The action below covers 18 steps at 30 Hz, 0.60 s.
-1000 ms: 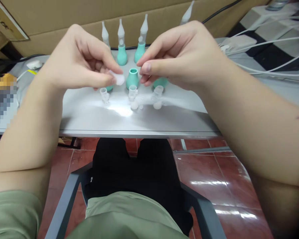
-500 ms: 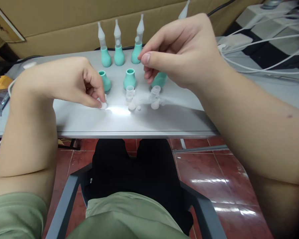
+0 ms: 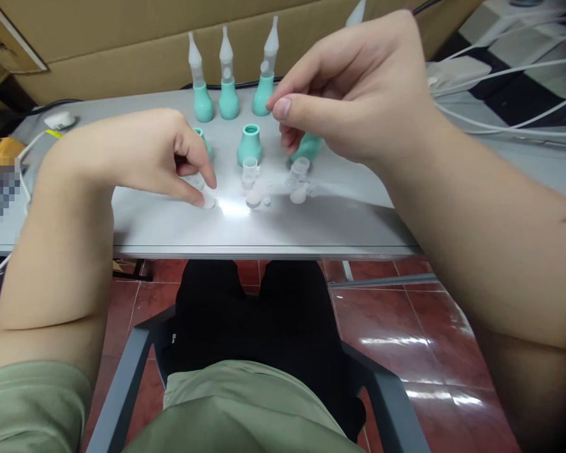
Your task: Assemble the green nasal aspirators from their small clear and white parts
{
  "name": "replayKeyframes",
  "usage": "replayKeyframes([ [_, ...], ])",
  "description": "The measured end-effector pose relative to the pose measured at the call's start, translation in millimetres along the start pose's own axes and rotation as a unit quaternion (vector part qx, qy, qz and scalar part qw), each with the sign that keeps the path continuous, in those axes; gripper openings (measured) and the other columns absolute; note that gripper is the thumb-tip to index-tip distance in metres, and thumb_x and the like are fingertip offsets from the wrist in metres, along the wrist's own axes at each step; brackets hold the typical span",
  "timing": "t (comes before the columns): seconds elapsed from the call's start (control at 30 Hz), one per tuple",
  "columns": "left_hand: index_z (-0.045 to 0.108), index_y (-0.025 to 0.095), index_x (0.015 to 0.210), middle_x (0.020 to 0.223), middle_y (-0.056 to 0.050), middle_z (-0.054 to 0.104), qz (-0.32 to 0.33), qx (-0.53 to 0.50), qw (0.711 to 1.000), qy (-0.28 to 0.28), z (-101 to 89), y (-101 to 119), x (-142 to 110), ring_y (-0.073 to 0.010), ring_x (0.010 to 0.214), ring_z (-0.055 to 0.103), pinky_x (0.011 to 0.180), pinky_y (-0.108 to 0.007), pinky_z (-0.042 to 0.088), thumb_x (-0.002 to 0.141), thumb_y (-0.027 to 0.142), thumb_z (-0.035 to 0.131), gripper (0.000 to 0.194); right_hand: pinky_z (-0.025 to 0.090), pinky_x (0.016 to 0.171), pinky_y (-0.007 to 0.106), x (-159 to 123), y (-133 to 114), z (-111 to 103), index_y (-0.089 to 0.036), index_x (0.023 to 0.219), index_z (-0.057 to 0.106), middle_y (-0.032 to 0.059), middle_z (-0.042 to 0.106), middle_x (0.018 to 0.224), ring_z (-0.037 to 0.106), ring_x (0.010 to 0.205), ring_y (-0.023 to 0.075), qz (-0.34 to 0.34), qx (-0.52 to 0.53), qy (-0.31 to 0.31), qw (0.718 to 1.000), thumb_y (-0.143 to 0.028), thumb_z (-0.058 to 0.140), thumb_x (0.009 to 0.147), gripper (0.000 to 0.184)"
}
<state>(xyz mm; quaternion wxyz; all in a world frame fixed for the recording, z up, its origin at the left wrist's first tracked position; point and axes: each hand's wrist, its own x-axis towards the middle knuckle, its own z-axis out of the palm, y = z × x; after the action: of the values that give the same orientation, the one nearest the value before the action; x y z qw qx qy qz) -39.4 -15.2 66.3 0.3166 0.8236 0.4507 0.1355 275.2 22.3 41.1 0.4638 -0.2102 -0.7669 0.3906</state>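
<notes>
Take middle bulb [image 3: 249, 148] as dial centre. Locate left hand [image 3: 146, 151] at 9 o'clock, with thumb and index apart, and disc [image 3: 209, 201] on table [image 3: 245, 236] at 7 o'clock, apparently just touching the thumb tip. Locate right hand [image 3: 358, 100] at 2 o'clock, raised, with thumb and index tips close; impossible to tell whether touching or pinching anything.

Beware of disc skid: likely from one-sided thumb contact on a smooth top. Avoid knocking left connector [image 3: 195, 180], partly hidden by the left fingers at 8 o'clock; restricted sight of it as probable cause. Guard against brushing away ring [image 3: 266, 201] at 6 o'clock: small, pale, easily missed near glare. Avoid lowering right hand carelessly: possible toppling of right bulb [image 3: 309, 150], partly covered at 3 o'clock.
</notes>
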Motion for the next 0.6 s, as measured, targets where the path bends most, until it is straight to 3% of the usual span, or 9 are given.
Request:
replayKeyframes([
  [0.07, 0.104, 0.029, 0.098, 0.064, 0.004, 0.042, 0.008, 0.008, 1.000, 0.017, -4.6, 1.9, -3.4, -0.0245, 0.088, 0.053, 0.117, -0.040, 0.054, 0.082, 0.041, 0.122, 0.027, 0.066, 0.061, 0.014, -0.5, 0.4, -0.3, -0.034, 0.082, 0.094, -0.0064, 0.079, 0.073, 0.078, 0.067, 0.0076, -0.002, 0.002, -0.002, 1.000, -0.035, 0.108, 0.088, 0.016],
  [0.13, 0.106, 0.024, 0.105, 0.068, 0.003, 0.047, 0.006, 0.033, 0.998, 0.047, -10.9, 5.7, -9.2, -0.0215, 0.085, 0.045, 0.117, -0.041, 0.051, 0.084, 0.043, 0.122, 0.033, 0.065, 0.061, 0.014, -1.3, 0.8, 0.1, -0.031, 0.084, 0.094, -0.0065, 0.079, 0.073, 0.077, 0.067, 0.0062, -0.008, 0.012, 0.006, 1.000, -0.028, 0.102, 0.091, 0.011],
  [0.23, 0.108, 0.027, 0.109, 0.074, 0.001, 0.061, -0.012, 0.075, 0.994, 0.082, -18.4, 10.5, -16.5, -0.0198, 0.079, 0.040, 0.097, -0.034, 0.048, 0.091, 0.048, 0.117, 0.029, 0.064, 0.061, 0.013, -1.6, 1.6, 0.2, -0.031, 0.084, 0.095, -0.0072, 0.079, 0.073, 0.077, 0.068, 0.0060, -0.011, 0.015, 0.007, 1.000, -0.025, 0.101, 0.091, 0.011],
  [0.3, 0.108, 0.029, 0.113, 0.080, 0.001, 0.072, -0.028, 0.108, 0.991, 0.075, -20.0, 9.7, -17.0, -0.0193, 0.076, 0.044, 0.082, -0.035, 0.042, 0.095, 0.050, 0.112, 0.028, 0.064, 0.062, 0.014, -1.3, 2.0, -0.6, -0.033, 0.083, 0.095, -0.0074, 0.080, 0.073, 0.078, 0.068, 0.0065, -0.008, 0.002, -0.001, 1.000, -0.031, 0.105, 0.091, 0.013],
  [0.4, 0.108, 0.032, 0.118, 0.092, 0.003, 0.086, -0.045, 0.138, 0.988, 0.049, -18.7, 0.4, -11.2, -0.0192, 0.077, 0.054, 0.078, -0.037, 0.040, 0.091, 0.051, 0.111, 0.033, 0.063, 0.062, 0.012, -1.8, 1.9, -2.0, -0.032, 0.084, 0.096, -0.0065, 0.081, 0.074, 0.079, 0.067, 0.0053, -0.016, 0.001, -0.006, 1.000, -0.030, 0.105, 0.093, 0.013],
  [0.53, 0.106, 0.036, 0.107, 0.083, 0.004, 0.086, -0.030, 0.173, 0.983, 0.061, -16.1, -8.1, -1.9, -0.0202, 0.072, 0.051, 0.081, -0.032, 0.045, 0.086, 0.059, 0.111, 0.032, 0.062, 0.063, 0.011, -2.6, 3.3, -3.8, -0.030, 0.088, 0.098, -0.0075, 0.083, 0.075, 0.078, 0.067, 0.0033, -0.028, -0.007, -0.012, 1.000, -0.019, 0.094, 0.099, 0.016],
  [0.6, 0.106, 0.032, 0.111, 0.086, 0.004, 0.088, -0.055, 0.210, 0.975, 0.045, -15.1, -0.7, -0.4, -0.0183, 0.073, 0.056, 0.081, -0.029, 0.044, 0.092, 0.060, 0.103, 0.034, 0.062, 0.063, 0.012, -0.6, 7.8, -5.8, -0.031, 0.090, 0.098, -0.0082, 0.084, 0.076, 0.079, 0.067, 0.0031, -0.039, -0.024, -0.015, 0.999, -0.020, 0.093, 0.101, 0.016],
])
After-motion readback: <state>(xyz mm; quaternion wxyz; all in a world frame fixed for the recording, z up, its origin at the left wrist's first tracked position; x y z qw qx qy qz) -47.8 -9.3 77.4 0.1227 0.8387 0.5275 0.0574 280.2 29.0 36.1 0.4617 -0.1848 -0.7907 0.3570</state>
